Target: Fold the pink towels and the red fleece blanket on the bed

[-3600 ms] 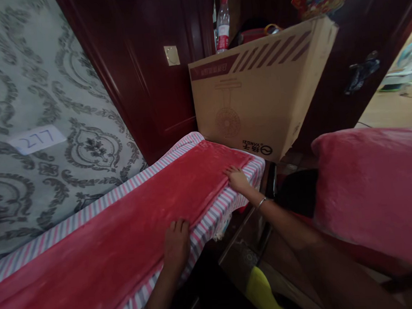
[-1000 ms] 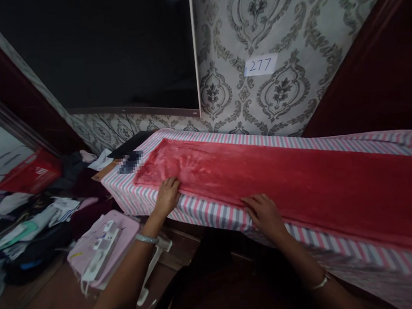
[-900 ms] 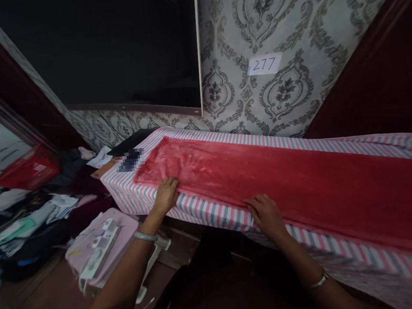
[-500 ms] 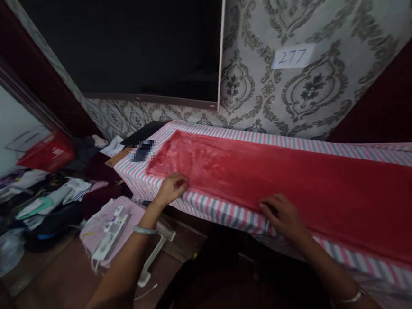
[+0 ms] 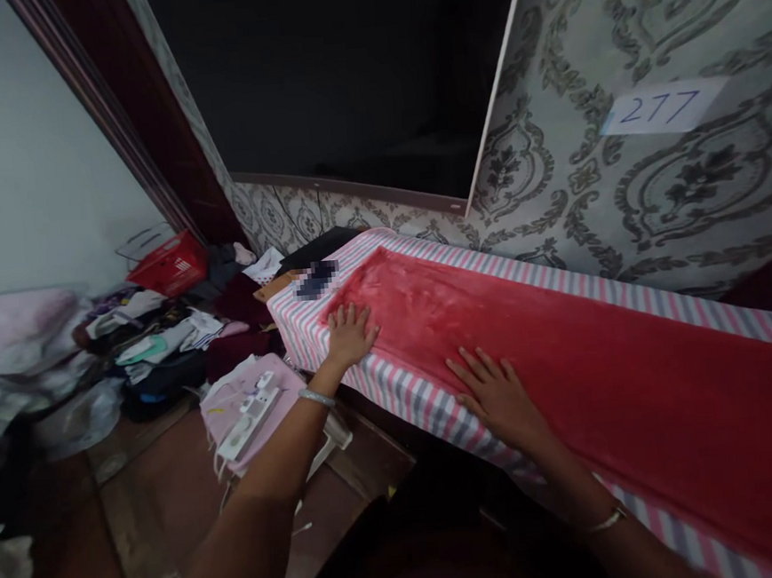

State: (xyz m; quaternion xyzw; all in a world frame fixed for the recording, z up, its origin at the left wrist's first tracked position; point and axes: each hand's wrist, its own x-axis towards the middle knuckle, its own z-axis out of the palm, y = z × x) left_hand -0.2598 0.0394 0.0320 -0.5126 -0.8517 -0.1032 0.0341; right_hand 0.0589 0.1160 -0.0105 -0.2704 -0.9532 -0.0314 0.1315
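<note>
- Red cloth (image 5: pixel 633 376): long strip, laid lengthwise along the bench, one end near the left hand, the other running out of view at right. Middle looks flat; the left end is mottled and slightly rumpled.
- Left hand (image 5: pixel 350 334): palm down at the near left corner of that cloth. Grip spread wide, nothing in it. Sideways pressure here could, we judge, skew the corner or bunch more folds into the rumpled end.
- Right hand (image 5: pixel 498 396): palm down on the near edge, fingers splayed, grip wide and holding nothing. If we lean or drag toward the body, the edge could ride over the front, since soft cloth tends to follow the palm.
- Striped cloth (image 5: pixel 407 390): lies under the red one, showing as a border and hanging down in front. We see no fastening; a hard pull on the top layer could shift both together. The bench itself is mostly hidden by it.
- Dark item (image 5: pixel 317 279), blurred out: on the stripes, just beyond our left fingers. A wide sweep leftward might knock it off the end.
- Power strip (image 5: pixel 253 420): on a pink bag (image 5: pixel 269 378), low beside the bench's left end. Stepping that way, we might snag a cord.
- Clothes pile (image 5: pixel 169 342): further left, apart from the bench, little risk.
</note>
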